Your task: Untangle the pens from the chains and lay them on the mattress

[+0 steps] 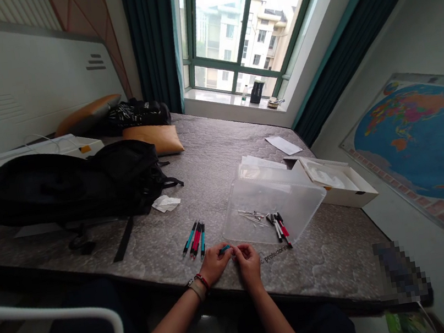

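The left hand pinches a blue pen piece above the mattress's near edge, beside the right hand, whose grip I cannot tell; probably light, stiff and slick, the piece suits fingertips around its middle, between finished-looking pens at left and a clear plastic tray at right.

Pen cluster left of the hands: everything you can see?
Slim, plastic-looking pens, blue and red with black sections. They lie in a loose, roughly parallel row on the grey quilted mattress, red in the middle, blue at both sides. The rightmost lies close to the left hand; contact is unclear. Too small for an exact count.
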Available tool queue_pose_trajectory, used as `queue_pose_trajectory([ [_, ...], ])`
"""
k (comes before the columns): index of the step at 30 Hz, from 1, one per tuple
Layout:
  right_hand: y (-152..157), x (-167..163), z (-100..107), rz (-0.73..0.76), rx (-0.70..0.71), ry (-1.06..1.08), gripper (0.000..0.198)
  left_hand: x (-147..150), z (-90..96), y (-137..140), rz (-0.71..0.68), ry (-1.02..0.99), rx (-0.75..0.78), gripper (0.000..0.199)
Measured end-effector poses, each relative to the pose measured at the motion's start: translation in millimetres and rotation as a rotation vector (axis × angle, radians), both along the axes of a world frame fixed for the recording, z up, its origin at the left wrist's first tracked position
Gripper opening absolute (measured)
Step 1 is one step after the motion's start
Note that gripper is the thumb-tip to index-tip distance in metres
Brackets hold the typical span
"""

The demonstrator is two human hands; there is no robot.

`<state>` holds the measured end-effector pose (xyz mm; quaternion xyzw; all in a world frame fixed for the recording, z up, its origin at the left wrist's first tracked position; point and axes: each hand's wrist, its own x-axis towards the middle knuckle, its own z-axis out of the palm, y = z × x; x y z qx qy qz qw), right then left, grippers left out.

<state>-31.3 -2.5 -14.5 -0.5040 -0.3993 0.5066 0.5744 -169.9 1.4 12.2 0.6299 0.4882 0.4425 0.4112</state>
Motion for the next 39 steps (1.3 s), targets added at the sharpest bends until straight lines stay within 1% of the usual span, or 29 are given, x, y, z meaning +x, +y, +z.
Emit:
queue_pose_trajectory([
  [3,0,0,-2,-0.006,-0.001,-0.006,0.029,0,-2.5,0,0.060,-0.027,0.002,0.041],
  [6,1,1,-3,0.001,-0.002,-0.026,0.029,0,-7.0,-1,0.111,-0.073,-0.071,0.047],
  [9,1,2,-3,0.012,-0.002,-0.044,0.030,0,-10.9,-1,0.122,-0.108,-0.129,0.051],
  [15,1,2,-2,0.035,-0.014,-0.027,0.029,0,-13.9,-2,0.115,-0.134,-0.139,0.051],
  [18,2,3,-2,0.022,-0.034,0.007,0.029,-1,-10.8,-2,0.098,-0.125,-0.123,0.049],
  [22,2,3,-2,0.011,-0.056,0.047,0.030,-3,-4.4,-4,0.064,-0.068,-0.050,0.046],
  [26,2,4,-2,-0.003,-0.062,0.086,0.029,-4,-5.9,-6,0.034,-0.081,-0.024,0.053],
  [29,2,5,-4,-0.004,-0.072,0.109,0.029,-4,-9.4,-6,0.038,-0.073,-0.024,0.057],
  [32,3,6,-3,-0.021,-0.094,0.158,0.033,-3,-9.2,-6,0.048,-0.048,-0.021,0.055],
  [39,-1,7,7,-0.028,-0.119,0.269,0.045,-1,-1.8,-3,0.068,-0.009,-0.017,0.050],
])
